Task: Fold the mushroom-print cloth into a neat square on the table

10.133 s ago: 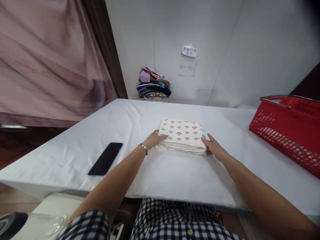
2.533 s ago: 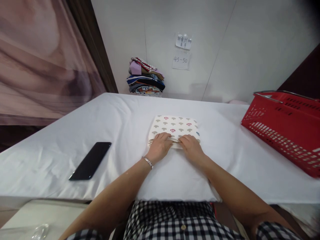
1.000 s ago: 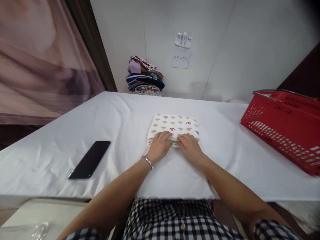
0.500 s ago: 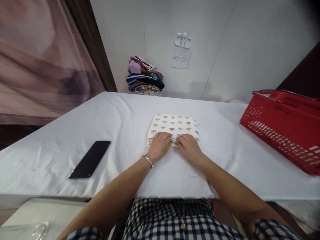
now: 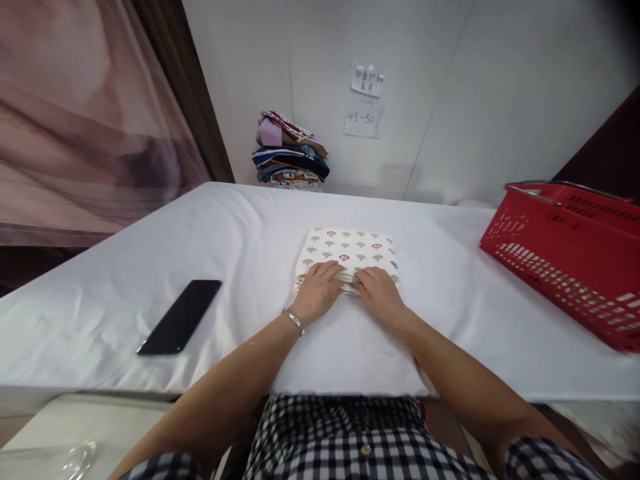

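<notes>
A folded white cloth [image 5: 345, 245] with a grey and red mushroom print lies flat in the middle of the table. My left hand [image 5: 319, 290] is closed on the left part of its near edge, fingers on top and thumb at the layered side. On the right part of that same edge, my right hand [image 5: 379, 292] grips in the same way. Several stacked layers show in the short gap between the hands. The fingertips press over the top layer, and the thumbs are partly hidden.
A black phone [image 5: 181, 317] lies at the left on the white tablecloth [image 5: 260, 227]. At the right stands a red basket [image 5: 565, 257] with metal handles. A pile of folded fabrics [image 5: 291, 157] rises behind the far edge, near a wall bearing paper notes [image 5: 362, 120].
Both hands stay at the near edge of the cloth. The layers between them show slightly more openly now; the cloth has hardly moved.
</notes>
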Motion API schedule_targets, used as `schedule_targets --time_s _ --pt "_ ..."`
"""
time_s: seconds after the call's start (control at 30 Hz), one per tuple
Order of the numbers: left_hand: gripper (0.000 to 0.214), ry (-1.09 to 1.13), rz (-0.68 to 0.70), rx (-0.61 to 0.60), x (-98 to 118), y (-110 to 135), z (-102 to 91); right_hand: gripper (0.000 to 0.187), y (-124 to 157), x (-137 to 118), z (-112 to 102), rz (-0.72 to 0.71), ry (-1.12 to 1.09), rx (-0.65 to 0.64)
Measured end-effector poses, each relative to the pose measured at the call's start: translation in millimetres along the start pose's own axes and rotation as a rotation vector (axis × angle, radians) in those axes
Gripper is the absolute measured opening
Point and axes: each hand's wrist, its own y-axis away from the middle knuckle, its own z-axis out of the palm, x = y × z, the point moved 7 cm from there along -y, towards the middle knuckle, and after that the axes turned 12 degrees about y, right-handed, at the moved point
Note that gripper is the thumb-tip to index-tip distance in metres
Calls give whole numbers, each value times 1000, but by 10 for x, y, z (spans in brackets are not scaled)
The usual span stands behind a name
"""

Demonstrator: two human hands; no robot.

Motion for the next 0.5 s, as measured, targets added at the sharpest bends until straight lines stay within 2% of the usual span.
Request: schedule_targets --time_s 0.17,0.33,0.5 --pt "23 -19 -7 32 -28 -9 13 13 5 -12 -8 -14 -18 -17" --pt "19 -15 -2 47 -8 -27 0 9 17 -31 -23 -35 -26 -26" --pt "14 14 -70 37 -88 -19 13 10 4 -20 -17 -18 -7 -39"
